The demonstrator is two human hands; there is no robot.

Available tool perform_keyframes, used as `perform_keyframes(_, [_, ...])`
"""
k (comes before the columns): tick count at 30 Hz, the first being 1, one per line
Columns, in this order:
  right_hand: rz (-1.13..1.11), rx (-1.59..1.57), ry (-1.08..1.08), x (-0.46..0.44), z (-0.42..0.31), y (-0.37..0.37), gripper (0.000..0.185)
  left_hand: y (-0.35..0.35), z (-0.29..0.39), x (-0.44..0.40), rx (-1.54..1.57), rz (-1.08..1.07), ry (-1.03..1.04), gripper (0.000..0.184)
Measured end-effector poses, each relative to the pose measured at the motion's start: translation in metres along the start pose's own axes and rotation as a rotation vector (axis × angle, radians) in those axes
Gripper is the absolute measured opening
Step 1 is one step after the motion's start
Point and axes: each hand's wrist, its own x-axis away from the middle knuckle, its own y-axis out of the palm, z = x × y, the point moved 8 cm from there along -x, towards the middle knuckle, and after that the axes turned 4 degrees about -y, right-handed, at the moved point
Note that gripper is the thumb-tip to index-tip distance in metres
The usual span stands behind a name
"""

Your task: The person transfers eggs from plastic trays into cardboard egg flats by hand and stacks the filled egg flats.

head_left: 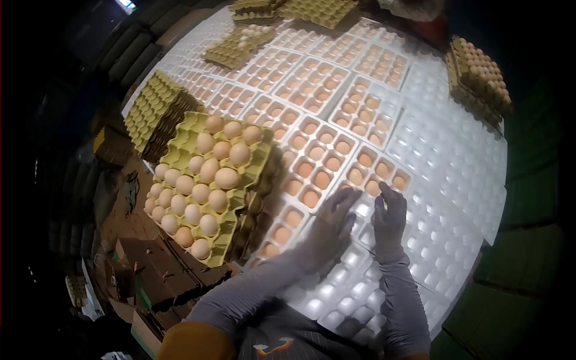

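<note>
My left hand [329, 227] hovers low over a partly filled white egg tray [362, 211], its fingers stretched forward and the thumb apart. No egg shows in it. Just to its right, my right hand [390, 217] has slightly bent fingers spread near an egg [372, 188] in the tray's filled part; I see nothing in its grasp. Several brown eggs sit in the cups beyond my fingertips, while the cups nearer me are bare. Left of my hands, a yellow-green pulp tray [223, 239] of loose eggs rests tilted on a stack of similar trays.
Filled white trays [316, 84] cover the table's far and middle part. White trays with bare cups [450, 147] lie to the right. Pulp trays [155, 108] are stacked at the left, with an egg stack [478, 75] at far right. Cardboard boxes [157, 264] stand lower left.
</note>
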Motion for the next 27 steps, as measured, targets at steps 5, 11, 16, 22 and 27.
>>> perform_keyframes(5, [-0.108,-0.261,-0.214,-0.063,-0.128,0.023,0.030,-0.120,0.090,0.059,-0.156,-0.249,0.232,0.049])
perform_keyframes(11, [-0.262,-0.221,-0.337,-0.139,-0.204,0.125,0.026,-0.324,0.039,0.009,-0.355,0.199,0.035,0.027])
perform_keyframes(16, [-0.446,0.017,-0.335,-0.152,-0.216,0.158,0.024,-0.353,-0.046,-0.093,-0.370,-0.122,0.045,0.037])
perform_keyframes(22, [-0.375,-0.191,0.014,-0.152,-0.207,0.152,0.033,-0.311,-0.085,-0.137,-0.514,-0.424,0.237,0.036])
perform_keyframes(27, [-0.606,-0.024,0.075,-0.158,-0.225,0.154,0.037,-0.348,-0.132,-0.126,0.482,-0.244,-0.393,0.026])
